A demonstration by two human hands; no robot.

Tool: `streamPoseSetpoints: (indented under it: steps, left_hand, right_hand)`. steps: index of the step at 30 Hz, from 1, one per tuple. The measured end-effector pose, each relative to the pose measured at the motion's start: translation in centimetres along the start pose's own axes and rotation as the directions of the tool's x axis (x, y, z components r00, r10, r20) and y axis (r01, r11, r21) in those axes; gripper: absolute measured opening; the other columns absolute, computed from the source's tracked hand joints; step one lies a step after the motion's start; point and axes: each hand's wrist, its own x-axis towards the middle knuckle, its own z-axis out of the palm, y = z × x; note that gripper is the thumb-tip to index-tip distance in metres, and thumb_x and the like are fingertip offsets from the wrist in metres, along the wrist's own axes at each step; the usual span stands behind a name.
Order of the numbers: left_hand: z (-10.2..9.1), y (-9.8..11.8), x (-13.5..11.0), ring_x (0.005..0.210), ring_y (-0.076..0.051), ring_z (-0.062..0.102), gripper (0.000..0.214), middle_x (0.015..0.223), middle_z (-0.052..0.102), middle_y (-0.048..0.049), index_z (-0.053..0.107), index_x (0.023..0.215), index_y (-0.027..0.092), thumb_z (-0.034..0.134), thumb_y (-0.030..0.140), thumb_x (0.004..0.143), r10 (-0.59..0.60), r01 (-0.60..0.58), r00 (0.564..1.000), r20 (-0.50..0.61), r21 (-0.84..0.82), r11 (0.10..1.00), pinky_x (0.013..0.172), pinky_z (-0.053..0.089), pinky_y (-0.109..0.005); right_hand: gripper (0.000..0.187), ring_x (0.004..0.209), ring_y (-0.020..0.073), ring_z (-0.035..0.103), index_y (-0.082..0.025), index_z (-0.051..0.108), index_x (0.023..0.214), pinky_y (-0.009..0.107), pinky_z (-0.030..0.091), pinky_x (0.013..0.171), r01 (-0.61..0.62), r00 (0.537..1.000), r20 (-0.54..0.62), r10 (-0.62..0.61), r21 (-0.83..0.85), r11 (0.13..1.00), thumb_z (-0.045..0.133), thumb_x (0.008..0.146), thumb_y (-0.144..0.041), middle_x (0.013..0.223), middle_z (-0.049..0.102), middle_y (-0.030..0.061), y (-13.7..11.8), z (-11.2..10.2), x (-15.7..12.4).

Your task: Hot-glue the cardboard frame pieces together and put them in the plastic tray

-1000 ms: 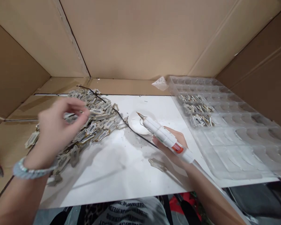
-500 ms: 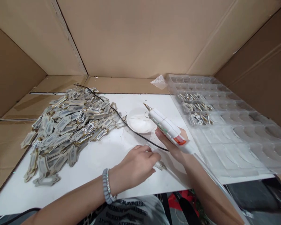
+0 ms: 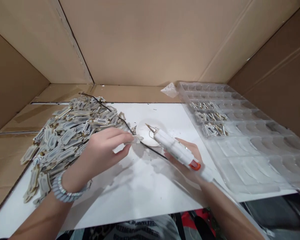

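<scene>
My right hand [image 3: 187, 158] is wrapped round a white glue gun [image 3: 176, 150] with an orange trigger; its metal nozzle points up-left over a small white dish [image 3: 146, 133]. My left hand [image 3: 102, 151], with a beaded bracelet on the wrist, pinches a small flat ornate piece [image 3: 135, 140] and holds it just left of the nozzle, above the white board [image 3: 140, 186]. A big heap of the same grey-and-gold pieces [image 3: 65, 133] lies to the left of that hand.
A clear plastic compartment tray [image 3: 242, 133] lies at the right, with a few finished pieces in its far cells. A black cord [image 3: 110, 110] runs over the heap towards the gun. Cardboard walls stand on three sides.
My left hand picked the loose piece off the board near the front and lifted it up to the nozzle. The glue gun tipped slightly down and left towards the dish.
</scene>
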Motion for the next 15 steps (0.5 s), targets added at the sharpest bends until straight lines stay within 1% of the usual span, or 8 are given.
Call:
streamPoseSetpoints:
  steps: [3,5,8,12,15]
  left_hand:
    - [-0.2,-0.5,-0.4,0.083,-0.014,0.072,0.015,0.089,0.076,0.0015,0.068,0.089,0.026,0.064,0.014,0.081,0.059,-0.053,0.994,-0.093,0.068,0.996,0.081,0.058,-0.026]
    - [-0.3,-0.6,-0.6,0.082,-0.015,0.073,0.016,0.089,0.076,0.0012,0.067,0.090,0.026,0.066,0.013,0.080,0.091,-0.077,0.989,-0.115,0.125,0.989,0.082,0.059,-0.028]
    - [-0.5,-0.4,-0.9,0.082,-0.016,0.073,0.017,0.089,0.076,0.0011,0.066,0.091,0.026,0.067,0.013,0.080,0.109,-0.088,0.987,-0.120,0.171,0.981,0.083,0.060,-0.030]
    - [-0.8,-0.4,-1.2,0.080,-0.016,0.073,0.018,0.089,0.076,0.0014,0.066,0.091,0.027,0.069,0.014,0.079,0.104,-0.076,0.986,-0.127,0.211,0.974,0.081,0.061,-0.031]
    - [-0.9,-0.4,-1.3,0.079,-0.016,0.073,0.019,0.089,0.076,0.0006,0.066,0.091,0.026,0.071,0.013,0.078,0.109,-0.076,0.986,-0.125,0.243,0.967,0.079,0.061,-0.032]
  right_hand:
    - [0.018,0.056,0.0124,0.053,-0.021,0.055,0.068,0.025,0.042,0.052,0.101,0.990,0.094,-0.105,0.050,0.994,0.058,0.086,-0.020,0.072,0.059,0.0006,0.3,0.1,-0.2]
    - [0.015,0.060,0.0133,0.056,-0.020,0.059,0.071,0.025,0.043,0.053,0.124,0.981,0.139,-0.132,0.068,0.990,0.056,0.085,-0.019,0.077,0.062,0.0018,0.5,0.1,-0.3]
    - [0.015,0.066,0.0153,0.061,-0.019,0.062,0.075,0.026,0.045,0.056,0.129,0.975,0.176,-0.133,0.034,0.991,0.054,0.087,-0.018,0.081,0.064,0.0041,0.7,0.4,-0.4]
    - [0.007,0.071,0.0177,0.063,-0.018,0.064,0.079,0.028,0.046,0.059,0.130,0.966,0.229,-0.118,-0.037,0.991,0.060,0.085,-0.020,0.085,0.067,0.0066,0.9,0.8,-0.5]
    - [0.009,0.072,0.0179,0.063,-0.018,0.064,0.079,0.028,0.047,0.060,0.140,0.965,0.230,-0.125,-0.049,0.989,0.061,0.086,-0.023,0.085,0.066,0.0065,1.0,0.9,-0.5]
